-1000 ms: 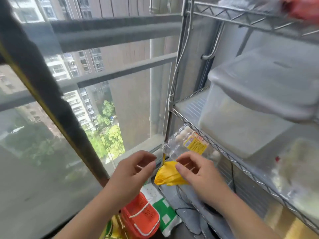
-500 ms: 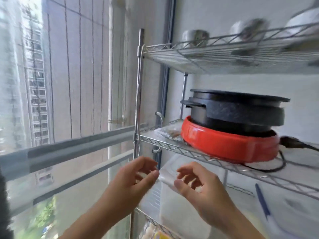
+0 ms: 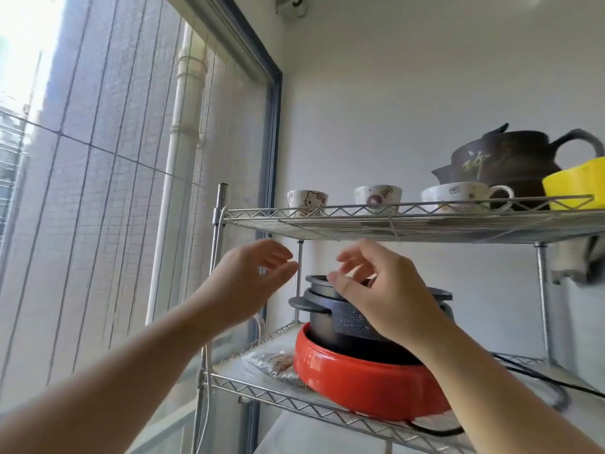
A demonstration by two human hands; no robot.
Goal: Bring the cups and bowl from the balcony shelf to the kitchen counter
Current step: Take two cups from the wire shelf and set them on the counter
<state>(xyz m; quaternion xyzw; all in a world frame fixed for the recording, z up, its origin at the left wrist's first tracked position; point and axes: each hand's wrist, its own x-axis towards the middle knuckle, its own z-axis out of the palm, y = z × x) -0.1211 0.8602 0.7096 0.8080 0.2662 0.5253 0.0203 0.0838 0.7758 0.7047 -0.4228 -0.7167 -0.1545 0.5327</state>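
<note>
Wire shelf (image 3: 409, 224) stands beside a balcony window, its top tier carrying three white cups (image 3: 377, 198) in a row. Below that tier, left hand (image 3: 252, 283) and right hand (image 3: 383, 296) hover with fingers loosely spread, holding nothing.

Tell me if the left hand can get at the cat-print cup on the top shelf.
Probably yes: the left hand is open and empty just below the shelf, and the cup stands near the front edge, unblocked.
</note>
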